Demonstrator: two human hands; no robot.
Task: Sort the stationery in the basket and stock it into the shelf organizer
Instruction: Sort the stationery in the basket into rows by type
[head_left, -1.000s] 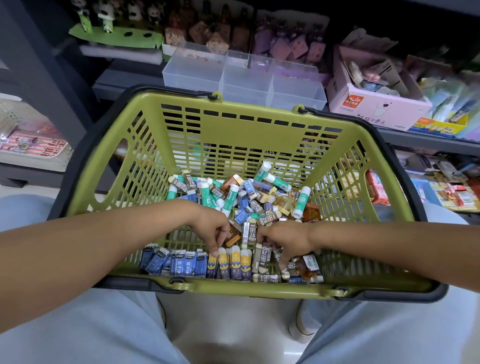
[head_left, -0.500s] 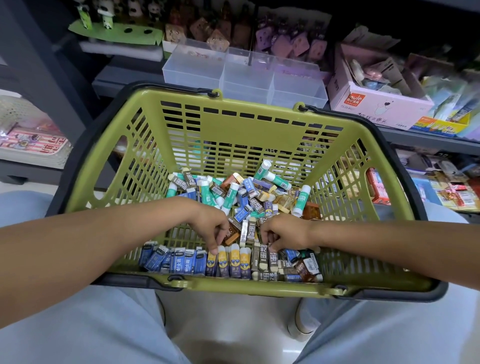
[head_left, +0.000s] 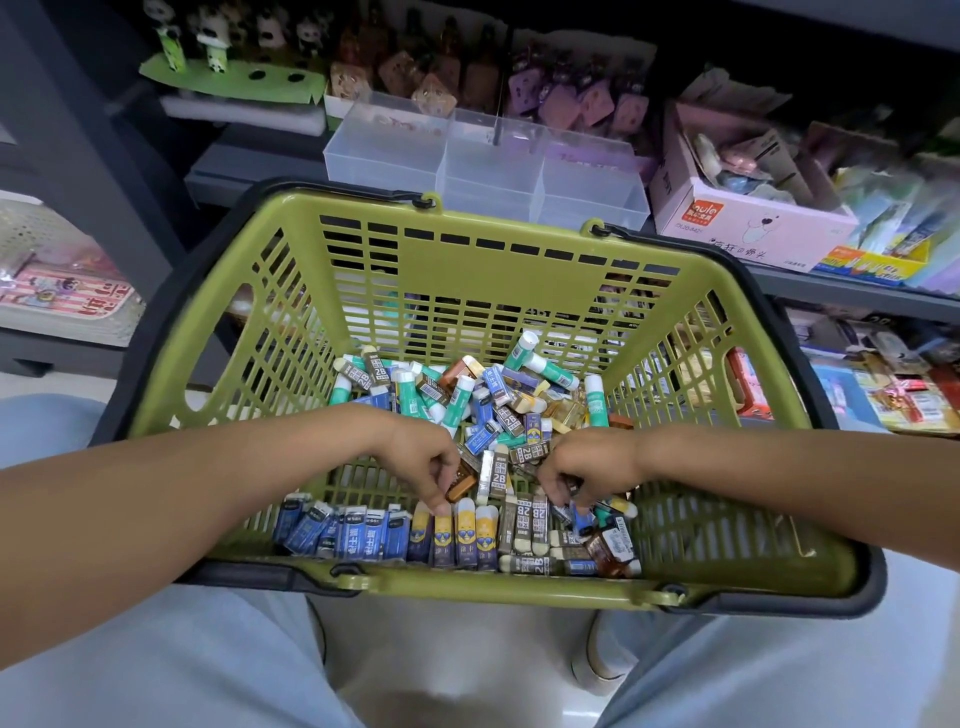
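A green basket (head_left: 519, 280) sits on my lap, holding a loose pile of erasers and green glue sticks (head_left: 596, 401). Along its near wall stand sorted rows: blue erasers (head_left: 353, 535), yellow erasers (head_left: 470, 530) and grey 2B erasers (head_left: 525, 525). My left hand (head_left: 415, 457) reaches down with its fingertips on the tops of the yellow erasers. My right hand (head_left: 587, 462) is curled over the near right of the pile and pinches a small dark eraser (head_left: 570, 489). The clear three-compartment shelf organizer (head_left: 488, 171) stands on the shelf just behind the basket.
A pink cardboard box (head_left: 753, 228) of goods stands right of the organizer. Behind it are rows of small figurines and purple packs. A lower shelf at right holds colourful packets (head_left: 904, 395). A white mesh tray (head_left: 62, 291) lies at far left.
My right hand has drawn back from the near-right corner toward the pile and closed on a small eraser. My left hand has stayed on the yellow row.
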